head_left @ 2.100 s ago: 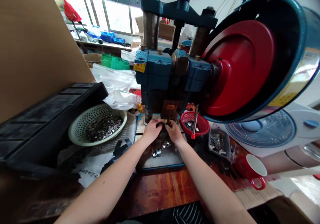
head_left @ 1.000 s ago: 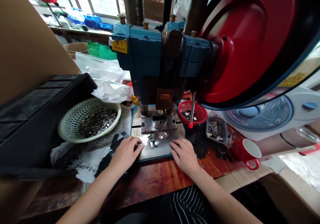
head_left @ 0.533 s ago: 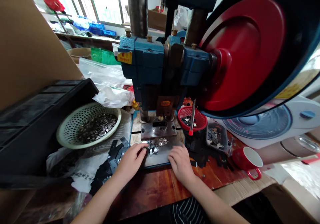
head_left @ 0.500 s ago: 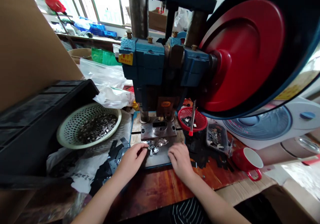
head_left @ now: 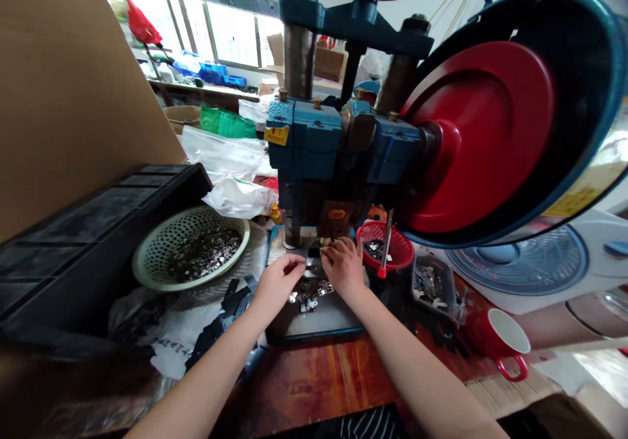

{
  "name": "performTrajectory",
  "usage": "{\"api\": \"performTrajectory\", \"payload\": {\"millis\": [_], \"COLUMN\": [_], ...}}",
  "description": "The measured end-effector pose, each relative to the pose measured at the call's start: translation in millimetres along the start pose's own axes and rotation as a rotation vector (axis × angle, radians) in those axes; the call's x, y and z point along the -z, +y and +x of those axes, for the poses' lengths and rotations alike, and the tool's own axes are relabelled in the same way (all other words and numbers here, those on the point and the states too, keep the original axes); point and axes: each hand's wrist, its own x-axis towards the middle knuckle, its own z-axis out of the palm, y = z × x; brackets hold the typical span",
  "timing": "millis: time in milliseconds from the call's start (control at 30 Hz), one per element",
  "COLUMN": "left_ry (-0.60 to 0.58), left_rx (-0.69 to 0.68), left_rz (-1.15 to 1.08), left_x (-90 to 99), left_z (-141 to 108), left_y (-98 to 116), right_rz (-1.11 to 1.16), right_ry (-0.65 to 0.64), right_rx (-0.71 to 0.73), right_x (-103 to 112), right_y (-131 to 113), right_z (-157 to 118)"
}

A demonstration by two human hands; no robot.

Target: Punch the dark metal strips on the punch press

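A blue press (head_left: 314,138) with a large red wheel (head_left: 485,138) stands in front of me. Both my hands are at the metal die block (head_left: 313,270) under its ram. My left hand (head_left: 279,285) is at the block's left side, thumb and forefinger pinched together; whatever lies between them is too small to name. My right hand (head_left: 345,267) reaches over the block's right part, fingers bent and close together, their tips partly hidden. Small shiny metal pieces (head_left: 308,304) lie on the press plate (head_left: 318,322) just below the hands.
On the left, a pale green basket (head_left: 142,265) of small metal parts stands beside a black crate (head_left: 98,210). To the right are a red basket (head_left: 403,250), a clear tub of metal strips (head_left: 432,285) and a red mug (head_left: 483,331).
Both hands have moved up to the die block, the right one from the plate's right edge. The camera view has shifted, so the press appears lower and further right.
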Motion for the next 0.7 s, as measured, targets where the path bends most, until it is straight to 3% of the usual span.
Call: {"api": "performTrajectory", "payload": {"millis": [200,700], "left_ry": [0.071,0.093], "left_rx": [-0.056,-0.140], "left_rz": [0.047,0.182], "left_x": [-9.5,-31.5], "left_z": [24,40], "left_y": [6,2], "right_rz": [-0.042,0.075], "right_ry": [-0.072,-0.009], "right_rx": [0.112,0.055], "right_x": [15,8], "right_y": [1,18], "right_z": [-8,-17]}}
